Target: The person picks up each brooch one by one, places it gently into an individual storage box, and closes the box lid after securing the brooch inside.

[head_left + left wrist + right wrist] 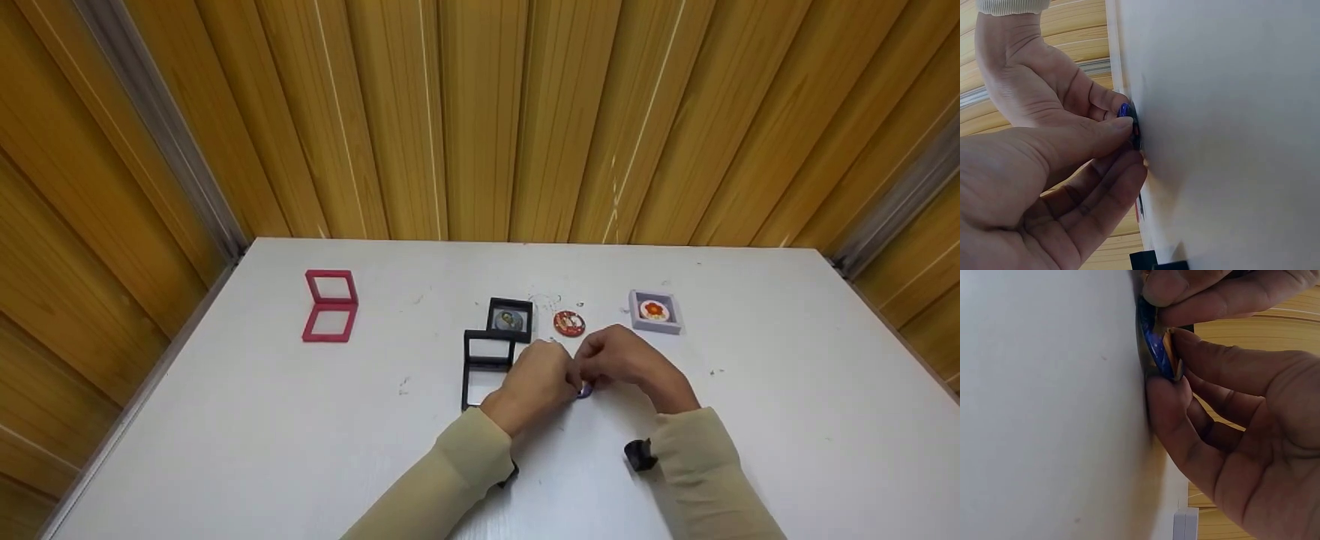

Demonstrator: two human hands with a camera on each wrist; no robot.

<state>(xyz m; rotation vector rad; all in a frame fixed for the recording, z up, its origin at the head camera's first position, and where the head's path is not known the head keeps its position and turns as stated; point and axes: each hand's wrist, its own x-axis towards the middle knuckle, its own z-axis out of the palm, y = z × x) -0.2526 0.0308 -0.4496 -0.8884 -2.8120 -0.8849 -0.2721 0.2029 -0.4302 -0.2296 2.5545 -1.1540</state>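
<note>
Close over the white table, both hands meet at a small round badge with a glossy blue edge (1155,343). Only a sliver of it shows in the head view; the fingers hide most of its face. My left hand (534,379) pinches one side, its thumb lying on the blue rim in the left wrist view. On the opposite side, my right hand (626,360) pinches the edge between thumb and forefinger. Just left of the left hand, a black hinged frame (465,386) stands unfolded. A red round badge (569,323) lies beyond the fingers.
Behind the unfolded frame sits another black frame (492,319) with a round badge inside. A pale lilac frame (658,327) holding a flower badge is at the right. Far left stands an unfolded red frame (331,301). Wood-patterned panels (480,120) wall the table's back.
</note>
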